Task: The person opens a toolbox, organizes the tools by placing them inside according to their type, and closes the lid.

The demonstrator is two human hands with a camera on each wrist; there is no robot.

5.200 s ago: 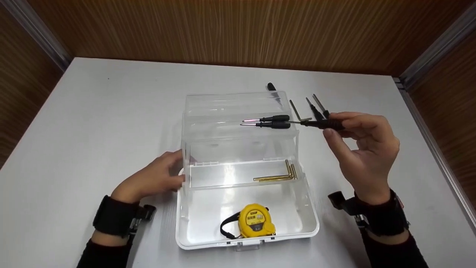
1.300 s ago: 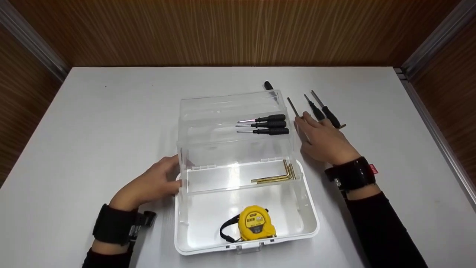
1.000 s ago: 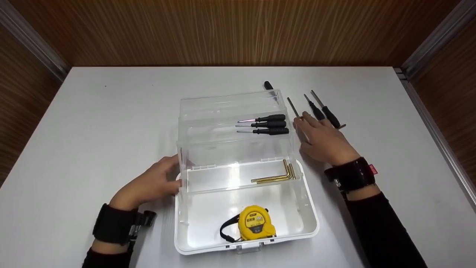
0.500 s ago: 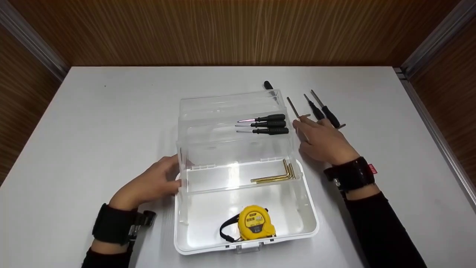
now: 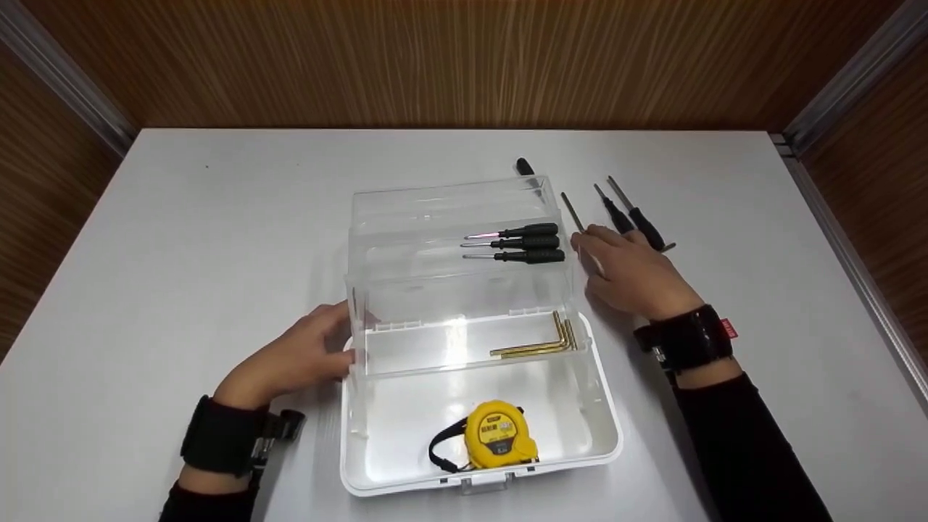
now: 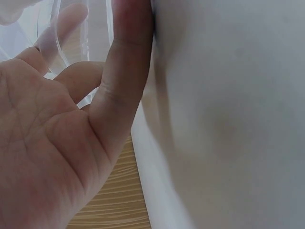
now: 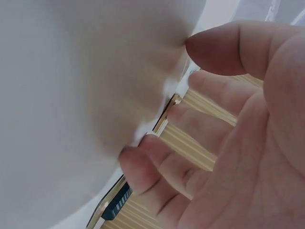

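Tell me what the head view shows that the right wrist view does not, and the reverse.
Only the head view shows the clear plastic toolbox, the yellow tape measure, three black-handled screwdrivers in its upper tray, the gold L-shaped hex keys and the left hand. Only the right wrist view shows the right hand's palm side, with fingers loosely bent. Both show the right hand on the white table.

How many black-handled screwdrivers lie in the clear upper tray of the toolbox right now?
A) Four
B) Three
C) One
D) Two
B: three black-handled screwdrivers lie side by side in the clear upper tray, tips pointing left.
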